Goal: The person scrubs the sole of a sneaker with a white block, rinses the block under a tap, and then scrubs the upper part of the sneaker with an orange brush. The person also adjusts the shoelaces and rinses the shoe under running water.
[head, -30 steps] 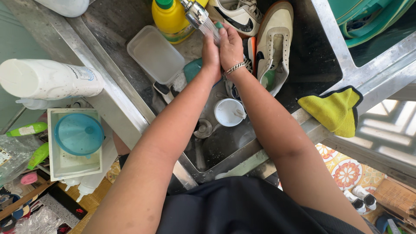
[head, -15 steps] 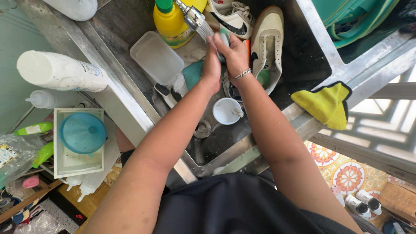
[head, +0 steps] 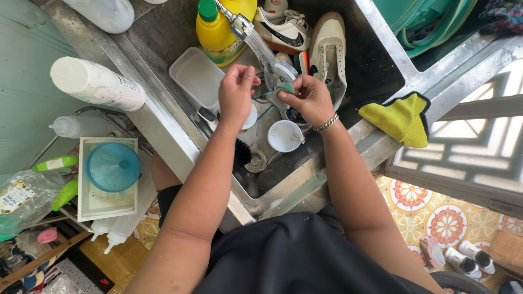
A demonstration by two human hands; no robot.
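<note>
Two hands rinsing a small green piece under the tap

Steel sink (head: pixel 376 147) is full: cream sneaker (head: pixel 327 49) and a second sneaker (head: pixel 283 30) lie at the back, yellow detergent bottle (head: pixel 218 30) beside the tap (head: pixel 238 23), clear tub (head: pixel 199 76), white cup (head: pixel 284 136). Water runs. My right hand (head: pixel 309 98) has fingers clamped on the green piece (head: pixel 282 92) in the stream. My left hand (head: pixel 235 92) has fingers curled together, pinching something thin, can't tell what. Judging by that, rinsing is midway; sneakers look unwashed.

Left hand (head: pixel 236 92) loosely fisted, right hand (head: pixel 309 98) curled, forearms converging
</note>
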